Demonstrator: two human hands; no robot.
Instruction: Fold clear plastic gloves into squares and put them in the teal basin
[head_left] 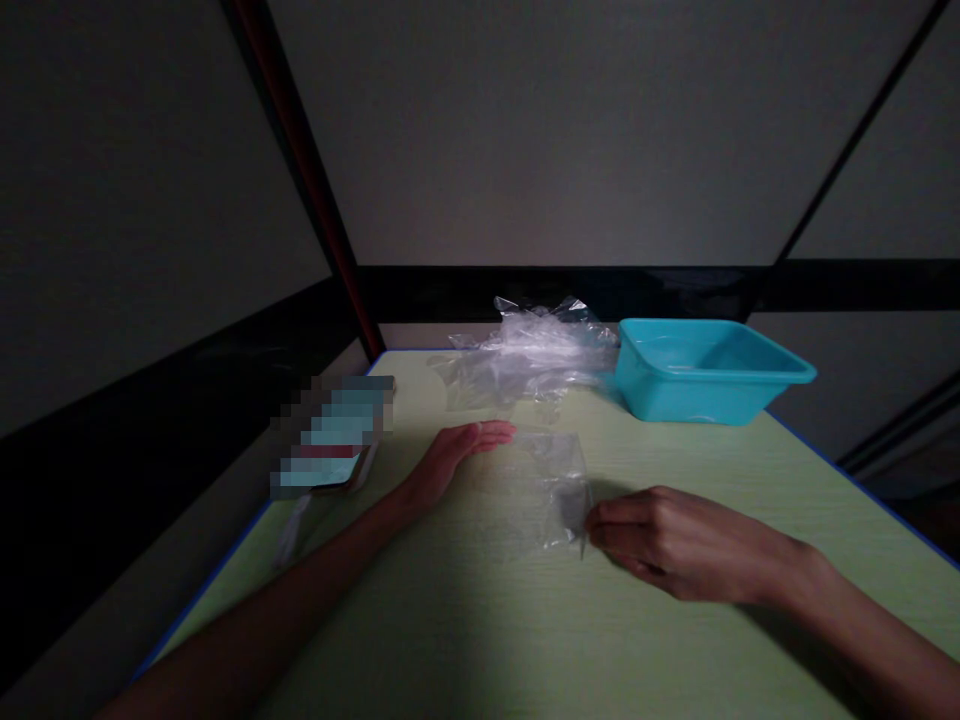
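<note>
A clear plastic bag [551,490] lies flat on the pale green table [420,640], in front of me. My left hand [469,445] rests at the bag's far left corner with its fingers stretched out straight. At the bag's right edge, my right hand [660,540] has its fingertips pinched together on the plastic. That edge is slightly raised off the table. Behind the bag sits a loose heap of crumpled clear plastic bags [525,350].
A turquoise plastic basin [712,395] stands at the back right, beside the heap. On the left, a phone-like device [334,440] with a blurred screen leans near the table's edge, a whitish strip [292,530] below it. Wall panels rise behind the table.
</note>
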